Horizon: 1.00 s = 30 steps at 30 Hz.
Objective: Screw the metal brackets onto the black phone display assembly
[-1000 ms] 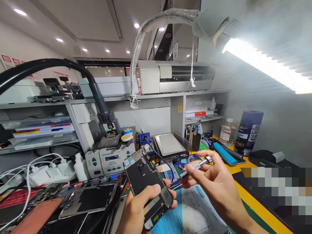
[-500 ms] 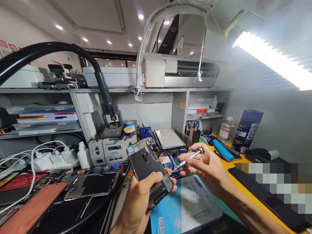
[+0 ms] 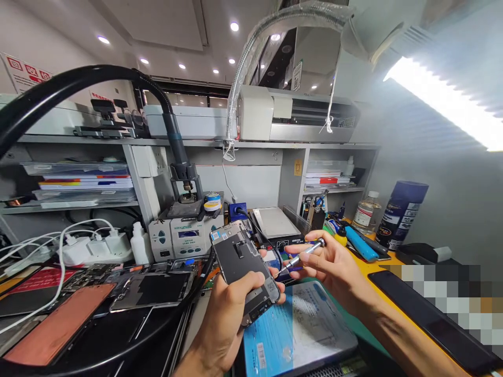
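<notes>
My left hand (image 3: 231, 309) is closed around a phone screen assembly (image 3: 231, 262), its thumb across the dark back and its fingers showing past the right edge. The part is tilted, with metal plates and small stickers at its upper end. Between the thumb and fingers of my right hand (image 3: 330, 264) is a slim silver screwdriver (image 3: 301, 257). Its tip points down and left, close to the assembly's right edge; whether it touches cannot be made out. Beneath both hands lies a flat blue and white box or packet (image 3: 302, 330) in clear plastic.
Phone parts and a copper-coloured panel (image 3: 63, 322) cover the left side. A soldering station (image 3: 184, 238) stands behind, with a black hose (image 3: 98, 78) arching over. A dark phone (image 3: 424, 319) lies right, near a clear bottle (image 3: 367, 212) and a spray can (image 3: 401, 214). A bright lamp (image 3: 444, 99) hangs above.
The view has shifted slightly, so the background sits a little further right. Both hands keep their holds; the screwdriver tip is a little nearer the assembly's edge.
</notes>
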Each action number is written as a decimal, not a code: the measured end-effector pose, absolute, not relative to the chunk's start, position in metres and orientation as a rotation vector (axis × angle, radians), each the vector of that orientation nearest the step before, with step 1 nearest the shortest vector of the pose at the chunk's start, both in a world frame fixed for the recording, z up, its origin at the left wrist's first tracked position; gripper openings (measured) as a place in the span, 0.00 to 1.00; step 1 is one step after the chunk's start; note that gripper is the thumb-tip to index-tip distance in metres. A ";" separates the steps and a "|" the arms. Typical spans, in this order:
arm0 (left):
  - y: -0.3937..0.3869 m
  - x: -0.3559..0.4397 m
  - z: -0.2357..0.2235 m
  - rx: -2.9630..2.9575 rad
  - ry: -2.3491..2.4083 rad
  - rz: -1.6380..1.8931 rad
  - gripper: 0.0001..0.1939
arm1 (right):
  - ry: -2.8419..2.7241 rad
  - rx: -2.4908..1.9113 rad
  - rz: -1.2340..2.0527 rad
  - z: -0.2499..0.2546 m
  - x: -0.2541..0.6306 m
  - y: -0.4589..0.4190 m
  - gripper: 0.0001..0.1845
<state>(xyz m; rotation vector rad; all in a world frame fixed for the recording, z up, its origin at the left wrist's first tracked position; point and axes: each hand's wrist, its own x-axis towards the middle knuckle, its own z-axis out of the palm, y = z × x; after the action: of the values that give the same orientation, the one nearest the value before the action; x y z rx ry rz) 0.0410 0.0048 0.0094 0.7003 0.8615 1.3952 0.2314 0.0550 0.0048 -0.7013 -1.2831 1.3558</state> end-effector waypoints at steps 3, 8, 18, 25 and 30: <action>0.005 0.040 0.009 0.700 0.865 1.398 0.22 | -1.299 -0.708 1.367 0.005 0.231 0.055 0.25; 0.006 0.039 0.009 0.695 0.895 1.390 0.14 | -1.297 -0.683 1.394 0.004 0.233 0.056 0.28; 0.005 0.037 0.013 0.686 0.920 1.406 0.16 | -1.302 -0.671 1.412 0.003 0.232 0.055 0.26; 0.004 0.036 0.014 0.721 0.889 1.409 0.25 | -1.292 -0.677 1.410 0.004 0.233 0.054 0.25; 0.004 0.038 0.014 0.736 0.858 1.415 0.28 | -1.257 -0.678 1.418 0.006 0.232 0.054 0.25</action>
<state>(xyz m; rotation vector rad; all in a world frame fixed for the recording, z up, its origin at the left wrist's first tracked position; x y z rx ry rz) 0.0376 0.0041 0.0136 0.7357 0.8579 1.4146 0.2320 0.0535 0.0057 -0.6784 -1.2568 1.4180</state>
